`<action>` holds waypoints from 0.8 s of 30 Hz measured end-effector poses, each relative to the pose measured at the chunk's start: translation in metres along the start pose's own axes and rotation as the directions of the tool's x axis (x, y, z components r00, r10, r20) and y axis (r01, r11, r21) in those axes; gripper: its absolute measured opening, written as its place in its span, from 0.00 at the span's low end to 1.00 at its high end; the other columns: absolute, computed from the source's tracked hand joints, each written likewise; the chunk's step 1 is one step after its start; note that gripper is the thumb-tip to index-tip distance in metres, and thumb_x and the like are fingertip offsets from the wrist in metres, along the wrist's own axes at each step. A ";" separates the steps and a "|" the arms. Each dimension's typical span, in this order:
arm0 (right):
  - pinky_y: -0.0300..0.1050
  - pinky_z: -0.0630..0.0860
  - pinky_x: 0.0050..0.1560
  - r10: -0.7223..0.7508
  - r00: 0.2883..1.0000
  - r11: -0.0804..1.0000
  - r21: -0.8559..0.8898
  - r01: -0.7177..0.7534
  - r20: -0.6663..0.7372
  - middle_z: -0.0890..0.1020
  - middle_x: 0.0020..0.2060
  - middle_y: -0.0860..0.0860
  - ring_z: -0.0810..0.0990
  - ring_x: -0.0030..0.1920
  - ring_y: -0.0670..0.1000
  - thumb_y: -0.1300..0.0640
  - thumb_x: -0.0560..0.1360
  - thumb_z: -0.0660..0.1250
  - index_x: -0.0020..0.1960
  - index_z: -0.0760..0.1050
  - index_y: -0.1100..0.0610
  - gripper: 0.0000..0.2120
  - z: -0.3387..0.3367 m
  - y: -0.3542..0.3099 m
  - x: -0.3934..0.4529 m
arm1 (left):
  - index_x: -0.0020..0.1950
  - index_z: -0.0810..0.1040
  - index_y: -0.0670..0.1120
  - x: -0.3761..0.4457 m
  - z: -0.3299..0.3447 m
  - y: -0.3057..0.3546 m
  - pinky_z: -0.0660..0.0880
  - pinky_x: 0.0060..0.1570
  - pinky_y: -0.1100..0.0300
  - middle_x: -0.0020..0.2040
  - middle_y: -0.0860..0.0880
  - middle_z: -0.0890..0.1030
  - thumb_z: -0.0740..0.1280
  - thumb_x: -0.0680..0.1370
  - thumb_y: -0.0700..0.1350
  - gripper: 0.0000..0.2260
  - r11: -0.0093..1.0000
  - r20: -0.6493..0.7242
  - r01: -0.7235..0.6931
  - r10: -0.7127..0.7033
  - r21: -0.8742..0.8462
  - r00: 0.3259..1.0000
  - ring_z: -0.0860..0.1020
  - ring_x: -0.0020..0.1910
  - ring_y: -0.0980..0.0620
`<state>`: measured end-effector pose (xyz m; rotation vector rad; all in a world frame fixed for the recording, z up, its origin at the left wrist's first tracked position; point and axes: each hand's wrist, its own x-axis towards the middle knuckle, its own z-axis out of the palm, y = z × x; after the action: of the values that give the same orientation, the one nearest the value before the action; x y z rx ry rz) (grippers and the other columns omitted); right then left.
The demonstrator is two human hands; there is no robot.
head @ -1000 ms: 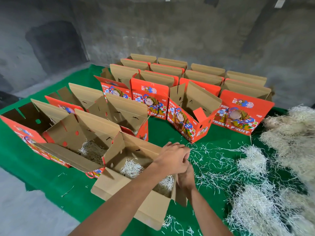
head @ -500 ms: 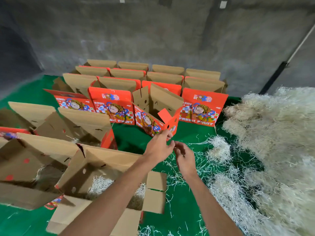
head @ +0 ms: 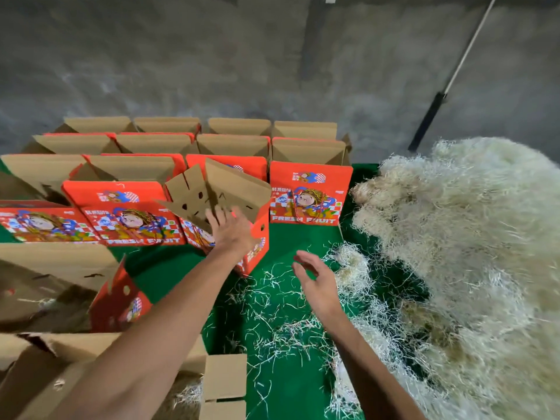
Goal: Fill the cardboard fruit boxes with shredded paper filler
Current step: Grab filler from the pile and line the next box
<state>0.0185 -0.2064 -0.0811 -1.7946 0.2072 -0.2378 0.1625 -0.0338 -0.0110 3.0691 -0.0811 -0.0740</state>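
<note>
Head view of a packing surface covered by a green cloth [head: 291,386]. The left hand [head: 231,230] is extended forward with fingers straight and spread, holding nothing; its fingertips [head: 212,215] lie at the near rim of an open red fruit box [head: 257,237] set at an angle to the others, whose brown flaps [head: 233,189] stand raised behind the hand. Whether the fingers actually touch the cardboard cannot be told. The right hand [head: 316,281] hovers over the cloth with fingers loosely parted and slightly bent, also empty, just left of a small clump of shredded paper [head: 353,268]. The main pile of shredded paper filler [head: 460,268], pale and straw-like, occupies the right side of the surface, and loose strands [head: 272,322] are scattered over the cloth between the two forearms. Behind the angled box, rows of further red boxes [head: 127,213] printed with a cartoon figure and the words "FRESH FRUIT" stand upright with flaps open, the rearmost rows [head: 236,137] showing only brown cardboard. At the lower left, a nearer open box [head: 224,383] holds some filler, visible beside the left forearm. A grey concrete wall [head: 212,56] forms the background, with a long-handled tool [head: 436,107] leaning against it at the upper right.
</note>
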 end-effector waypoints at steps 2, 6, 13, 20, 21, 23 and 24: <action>0.36 0.75 0.62 0.003 1.000 1.000 0.001 -0.003 0.001 0.82 0.58 0.43 0.80 0.58 0.40 0.55 0.80 0.69 0.66 0.77 0.53 0.15 -0.004 0.006 0.009 | 0.80 0.45 0.37 0.019 0.000 -0.001 0.41 0.75 0.34 0.78 0.35 0.61 0.77 0.68 0.60 0.56 0.995 0.085 0.063 -0.069 0.075 0.994 0.56 0.79 0.37; 0.32 0.75 0.57 0.066 0.997 0.998 0.017 -0.065 -0.045 0.82 0.56 0.42 0.80 0.56 0.38 0.55 0.80 0.69 0.65 0.77 0.52 0.14 -0.018 0.013 0.028 | 0.73 0.66 0.37 0.044 -0.004 0.001 0.68 0.70 0.41 0.68 0.36 0.74 0.73 0.75 0.44 0.30 0.994 0.173 0.082 -0.067 -0.077 0.983 0.74 0.67 0.39; 0.34 0.75 0.58 0.062 0.996 0.998 -0.015 -0.064 -0.066 0.81 0.54 0.40 0.80 0.54 0.38 0.58 0.81 0.66 0.63 0.78 0.53 0.11 -0.031 0.012 0.041 | 0.47 0.77 0.42 0.029 -0.016 0.042 0.71 0.21 0.65 0.41 0.48 0.80 0.65 0.76 0.36 0.03 0.967 0.312 -0.083 0.157 -0.240 0.937 0.79 0.36 0.53; 0.50 0.77 0.62 0.232 0.973 0.950 0.222 -0.221 -0.022 0.84 0.56 0.51 0.83 0.58 0.49 0.40 0.81 0.61 0.63 0.77 0.53 0.20 -0.035 0.007 0.015 | 0.44 0.77 0.44 -0.047 -0.001 0.119 0.69 0.22 0.67 0.35 0.47 0.82 0.62 0.79 0.50 0.11 0.913 0.443 -0.213 0.360 -0.348 0.821 0.81 0.28 0.53; 0.53 0.78 0.61 0.267 0.963 0.929 0.272 -0.252 -0.020 0.85 0.54 0.51 0.84 0.56 0.49 0.38 0.81 0.61 0.60 0.79 0.50 0.19 -0.042 0.008 0.010 | 0.41 0.76 0.45 -0.060 0.004 0.128 0.68 0.22 0.67 0.32 0.48 0.80 0.62 0.79 0.50 0.12 0.903 0.429 -0.227 0.380 -0.365 0.820 0.79 0.26 0.54; 0.55 0.80 0.57 0.336 0.942 0.888 0.333 -0.316 -0.003 0.87 0.51 0.54 0.85 0.55 0.54 0.35 0.79 0.62 0.57 0.80 0.51 0.22 -0.057 0.008 -0.001 | 0.39 0.77 0.45 -0.084 0.010 0.143 0.72 0.24 0.65 0.30 0.50 0.80 0.62 0.79 0.47 0.11 0.873 0.444 -0.213 0.417 -0.439 0.793 0.80 0.25 0.54; 0.53 0.81 0.54 0.380 0.925 0.867 0.349 -0.355 -0.003 0.87 0.51 0.53 0.85 0.55 0.55 0.33 0.76 0.65 0.58 0.81 0.52 0.24 -0.065 0.007 -0.007 | 0.40 0.78 0.45 -0.095 0.012 0.149 0.76 0.26 0.64 0.30 0.50 0.82 0.61 0.79 0.44 0.10 0.851 0.464 -0.192 0.440 -0.489 0.769 0.82 0.27 0.54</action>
<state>-0.0061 -0.2672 -0.0736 -1.3671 0.5235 -0.0582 0.0595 -0.1784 -0.0081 2.4527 -0.5516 -0.8604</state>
